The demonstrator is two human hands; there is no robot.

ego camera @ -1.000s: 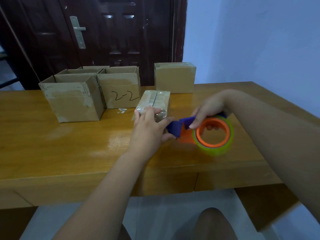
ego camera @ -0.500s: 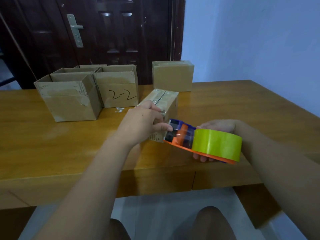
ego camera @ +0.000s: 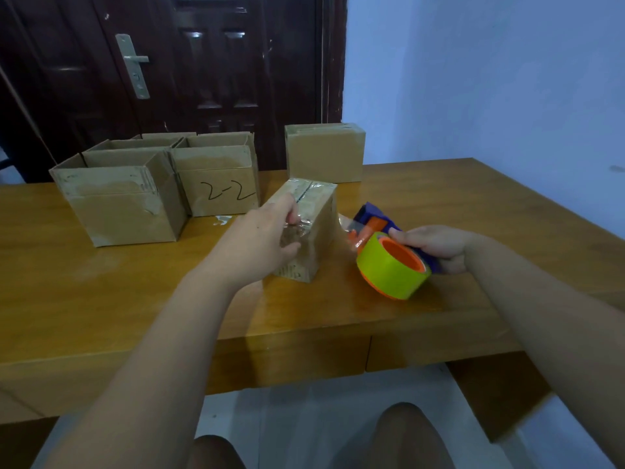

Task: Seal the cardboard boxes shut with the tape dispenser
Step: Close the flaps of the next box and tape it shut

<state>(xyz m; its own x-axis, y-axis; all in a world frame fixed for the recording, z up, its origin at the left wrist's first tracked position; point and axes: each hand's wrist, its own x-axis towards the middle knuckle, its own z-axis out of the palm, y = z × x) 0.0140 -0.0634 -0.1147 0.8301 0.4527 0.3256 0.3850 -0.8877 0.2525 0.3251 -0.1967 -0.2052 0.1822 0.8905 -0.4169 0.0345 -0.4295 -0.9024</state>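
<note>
Since half a second ago the dispenser (ego camera: 389,269) has swung off the box's near face to its right, with the roll tilted up. Right hand (ego camera: 436,247) grips its handle. A clear strip (ego camera: 341,223) runs from it to the box (ego camera: 321,211), which stands mid-tabletop (ego camera: 101,299), nearer the front edge. Left hand (ego camera: 267,242) clasps the box's near top edge. A tape run looks to be ending; next, probably, tear the strip on the blade and smooth the tail. Open boxes (ego camera: 128,204) at the left rear hide their contents; the rear-edge one (ego camera: 324,157) is closed.
</note>
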